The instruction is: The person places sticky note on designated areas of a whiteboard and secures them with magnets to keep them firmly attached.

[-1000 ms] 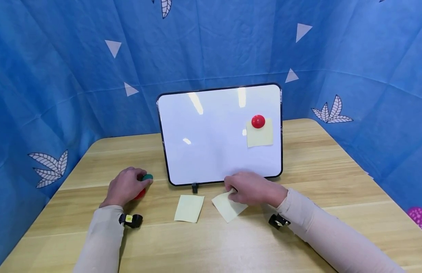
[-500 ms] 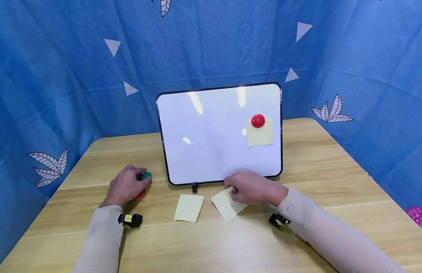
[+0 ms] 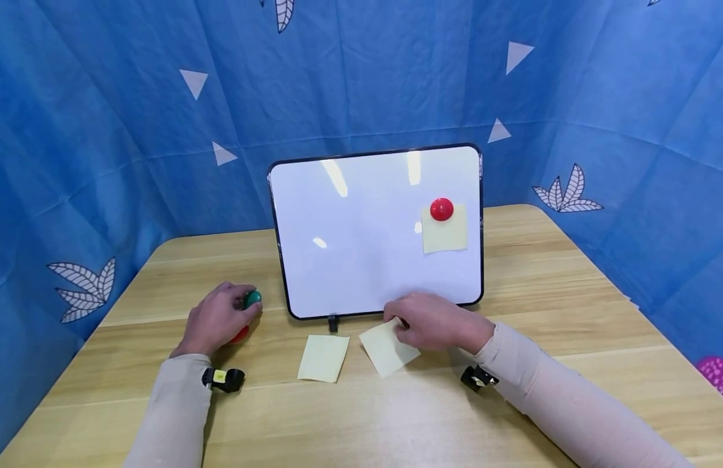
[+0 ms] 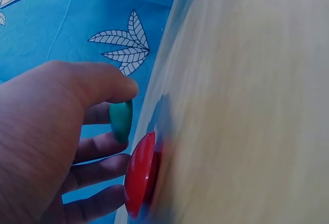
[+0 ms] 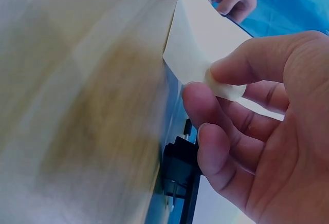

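Between thumb and fingers, my left hand (image 3: pixel 216 318) pinches a green round magnet (image 4: pixel 121 121), tilted on edge just above the table. A red round magnet (image 4: pixel 141 175) lies on the table below it, close to the lower fingers. My right hand (image 3: pixel 432 322) pinches a pale yellow sticky note (image 3: pixel 387 350) by its corner, in front of the whiteboard (image 3: pixel 350 247). In the right wrist view the held corner of that note bends under the thumb. Another pale yellow sticky note (image 3: pixel 323 359) lies flat on the table between the hands.
On the whiteboard's right side, a red magnet (image 3: pixel 441 209) sits over a sticky note (image 3: pixel 446 237). The board leans on small black feet (image 3: pixel 333 323) toward the table's back. A blue patterned curtain (image 3: pixel 350 78) surrounds the wooden table (image 3: pixel 361 429).
The green magnet has tipped more upright in my left hand's fingers. The sticky note in my right hand has shifted slightly left and up.
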`<move>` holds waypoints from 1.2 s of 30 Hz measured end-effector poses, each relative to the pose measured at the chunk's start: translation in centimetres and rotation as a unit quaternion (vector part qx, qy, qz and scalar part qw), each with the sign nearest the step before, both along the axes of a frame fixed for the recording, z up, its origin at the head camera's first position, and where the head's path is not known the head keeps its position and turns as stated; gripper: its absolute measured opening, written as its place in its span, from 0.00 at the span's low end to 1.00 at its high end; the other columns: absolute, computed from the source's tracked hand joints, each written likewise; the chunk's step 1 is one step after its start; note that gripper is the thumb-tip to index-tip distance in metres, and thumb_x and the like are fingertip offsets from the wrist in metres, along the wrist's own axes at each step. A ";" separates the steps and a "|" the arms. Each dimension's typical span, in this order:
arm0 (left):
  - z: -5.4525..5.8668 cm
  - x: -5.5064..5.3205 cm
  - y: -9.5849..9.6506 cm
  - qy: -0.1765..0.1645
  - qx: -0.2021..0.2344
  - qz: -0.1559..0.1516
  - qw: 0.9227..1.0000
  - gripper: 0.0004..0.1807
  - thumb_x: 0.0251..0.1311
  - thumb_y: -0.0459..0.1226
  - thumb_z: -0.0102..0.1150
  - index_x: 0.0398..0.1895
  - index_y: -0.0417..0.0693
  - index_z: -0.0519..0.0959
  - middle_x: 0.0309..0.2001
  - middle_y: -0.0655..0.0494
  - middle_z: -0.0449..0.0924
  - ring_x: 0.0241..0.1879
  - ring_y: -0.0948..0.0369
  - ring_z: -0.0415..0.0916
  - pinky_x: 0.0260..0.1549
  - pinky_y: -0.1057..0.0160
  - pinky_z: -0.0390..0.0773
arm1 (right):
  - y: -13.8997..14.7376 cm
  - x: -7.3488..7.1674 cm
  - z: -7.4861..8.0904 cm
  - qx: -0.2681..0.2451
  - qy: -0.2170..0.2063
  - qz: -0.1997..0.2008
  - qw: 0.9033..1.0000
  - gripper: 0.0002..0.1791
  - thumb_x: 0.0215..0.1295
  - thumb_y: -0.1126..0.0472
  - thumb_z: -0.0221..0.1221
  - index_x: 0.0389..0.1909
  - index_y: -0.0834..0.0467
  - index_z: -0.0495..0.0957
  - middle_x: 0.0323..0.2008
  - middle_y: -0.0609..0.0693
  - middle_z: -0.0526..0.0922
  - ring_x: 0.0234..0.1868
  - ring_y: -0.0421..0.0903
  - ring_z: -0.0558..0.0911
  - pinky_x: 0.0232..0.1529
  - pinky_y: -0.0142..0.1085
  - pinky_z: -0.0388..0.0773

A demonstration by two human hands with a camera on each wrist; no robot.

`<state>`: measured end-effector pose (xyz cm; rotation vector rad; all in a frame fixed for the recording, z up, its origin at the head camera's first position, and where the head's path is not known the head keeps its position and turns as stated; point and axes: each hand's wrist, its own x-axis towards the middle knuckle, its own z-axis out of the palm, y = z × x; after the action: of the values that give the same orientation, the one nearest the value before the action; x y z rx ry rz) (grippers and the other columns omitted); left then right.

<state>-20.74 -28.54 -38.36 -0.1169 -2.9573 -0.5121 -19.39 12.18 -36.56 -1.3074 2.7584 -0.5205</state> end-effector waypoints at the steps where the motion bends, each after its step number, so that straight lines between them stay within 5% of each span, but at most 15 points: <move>1: 0.0 0.0 0.0 -0.002 0.000 0.000 1.000 0.29 0.63 0.50 0.64 0.62 0.43 0.78 0.53 0.41 0.75 0.48 0.45 0.76 0.46 0.37 0.76 | 0.0 0.0 0.0 -0.002 0.000 0.000 1.000 0.11 0.60 0.68 0.57 0.37 0.50 0.82 0.30 0.37 0.79 0.32 0.39 0.74 0.38 0.34 0.75; 20: -0.1 0.0 0.0 0.009 0.017 -0.002 1.000 0.27 0.65 0.50 0.62 0.64 0.47 0.77 0.55 0.41 0.78 0.51 0.44 0.76 0.47 0.36 0.75 | 0.3 -0.3 -0.1 -0.014 -0.003 -0.001 1.000 0.11 0.64 0.65 0.60 0.44 0.51 0.84 0.35 0.38 0.84 0.30 0.36 0.76 0.38 0.32 0.76; 36: 0.0 0.0 0.2 0.016 0.034 0.008 0.999 0.27 0.67 0.52 0.60 0.60 0.44 0.77 0.48 0.43 0.82 0.47 0.46 0.77 0.46 0.39 0.76 | 0.3 -0.5 -0.1 -0.045 -0.026 -0.033 0.998 0.09 0.67 0.64 0.59 0.46 0.53 0.82 0.30 0.38 0.77 0.32 0.40 0.74 0.38 0.35 0.75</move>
<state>-20.76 -28.30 -38.32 -0.0927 -2.9040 -0.6034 -19.87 12.46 -36.67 -1.2035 2.7744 -0.6791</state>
